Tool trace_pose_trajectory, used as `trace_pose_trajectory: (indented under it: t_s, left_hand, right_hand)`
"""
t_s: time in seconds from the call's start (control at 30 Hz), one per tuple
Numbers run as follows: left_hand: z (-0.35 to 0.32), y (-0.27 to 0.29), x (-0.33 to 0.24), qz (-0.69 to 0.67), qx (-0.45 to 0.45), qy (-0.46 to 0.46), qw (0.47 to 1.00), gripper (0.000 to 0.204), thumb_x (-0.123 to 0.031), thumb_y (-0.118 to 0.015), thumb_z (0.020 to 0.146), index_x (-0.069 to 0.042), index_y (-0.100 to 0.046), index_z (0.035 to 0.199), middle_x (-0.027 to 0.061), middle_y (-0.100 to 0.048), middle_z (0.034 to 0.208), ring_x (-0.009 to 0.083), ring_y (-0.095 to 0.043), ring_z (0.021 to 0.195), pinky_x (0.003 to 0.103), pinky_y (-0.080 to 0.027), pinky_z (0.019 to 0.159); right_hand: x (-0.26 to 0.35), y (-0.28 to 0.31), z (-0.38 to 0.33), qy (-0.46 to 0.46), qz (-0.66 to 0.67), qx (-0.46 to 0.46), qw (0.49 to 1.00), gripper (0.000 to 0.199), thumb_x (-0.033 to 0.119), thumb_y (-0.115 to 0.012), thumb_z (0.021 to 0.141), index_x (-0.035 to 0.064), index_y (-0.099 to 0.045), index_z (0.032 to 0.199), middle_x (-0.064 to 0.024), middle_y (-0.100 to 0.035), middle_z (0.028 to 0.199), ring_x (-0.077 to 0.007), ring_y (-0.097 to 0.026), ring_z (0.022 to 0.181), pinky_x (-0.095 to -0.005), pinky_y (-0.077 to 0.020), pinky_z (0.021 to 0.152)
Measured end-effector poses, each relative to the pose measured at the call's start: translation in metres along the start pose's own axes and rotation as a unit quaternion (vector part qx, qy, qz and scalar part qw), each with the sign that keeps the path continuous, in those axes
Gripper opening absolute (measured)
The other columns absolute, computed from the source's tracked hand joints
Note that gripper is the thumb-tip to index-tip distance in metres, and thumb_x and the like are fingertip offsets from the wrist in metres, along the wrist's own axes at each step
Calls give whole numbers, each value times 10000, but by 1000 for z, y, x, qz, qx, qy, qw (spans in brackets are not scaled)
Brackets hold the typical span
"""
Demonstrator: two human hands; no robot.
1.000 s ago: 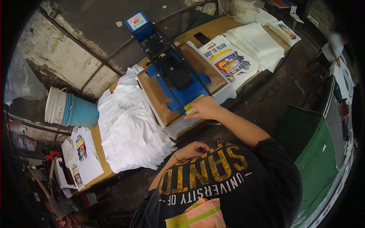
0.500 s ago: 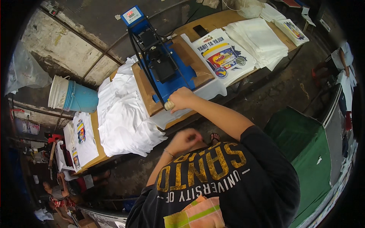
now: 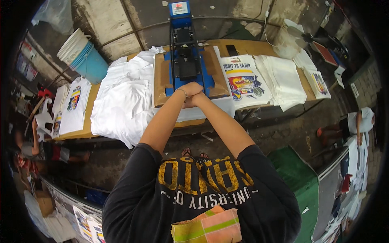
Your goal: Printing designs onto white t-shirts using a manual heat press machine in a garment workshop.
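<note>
A blue and black heat press (image 3: pixel 185 67) stands on the table, with a small control box (image 3: pixel 180 8) at its far end. Both of my hands meet at the near end of its lever. My left hand (image 3: pixel 191 88) is closed there, lying over the fingers of my right hand (image 3: pixel 195 100), which is closed as well. The handle grip itself is hidden beneath them. Brown sheeting (image 3: pixel 214 69) covers the board around the press, and white cloth (image 3: pixel 225 106) hangs out at its near edge.
Piled white shirts (image 3: pixel 121 99) lie left of the press, beside stacked buckets (image 3: pixel 87 60). On the right are a printed sheet (image 3: pixel 247 81), a stack of white sheets (image 3: pixel 281 81) and a phone (image 3: pixel 231 50). A green cloth-covered surface (image 3: pixel 298 178) stands behind right. Other people are at both sides.
My left hand has come up from near my body to join the right at the lever. The view has turned, so the press now stands straight ahead.
</note>
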State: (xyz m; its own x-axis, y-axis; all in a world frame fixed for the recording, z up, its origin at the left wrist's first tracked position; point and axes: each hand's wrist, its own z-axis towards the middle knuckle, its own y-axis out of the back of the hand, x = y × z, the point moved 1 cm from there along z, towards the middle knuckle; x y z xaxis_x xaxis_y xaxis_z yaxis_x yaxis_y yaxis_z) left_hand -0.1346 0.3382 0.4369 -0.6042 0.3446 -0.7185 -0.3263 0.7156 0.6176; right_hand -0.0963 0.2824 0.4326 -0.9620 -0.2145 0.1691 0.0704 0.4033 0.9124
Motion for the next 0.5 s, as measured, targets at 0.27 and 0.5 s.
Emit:
trace_pose_trajectory:
  t_s: [0.27, 0.5]
  left_hand:
    - [-10, 6, 3, 16, 49, -1, 999, 465, -310, -422, 855, 37, -618, 1094, 246, -602, 1132, 359, -603, 1005, 420, -446, 869]
    - [-15, 7, -19, 17, 45, -32, 998, 468, -311, -411, 872, 75, -628, 1023, 281, -610, 1070, 362, -609, 965, 399, -438, 865]
  right_hand:
    - [-8, -33, 10, 54, -41, -225, 972, 266, 319, -661, 740, 129, -658, 927, -66, -667, 876, -224, -604, 796, -351, -480, 732]
    - [8, 21, -24, -67, 88, 69, 991, 186, 291, -658, 728, 117, -654, 790, -35, -655, 764, -153, -603, 703, -319, -469, 650]
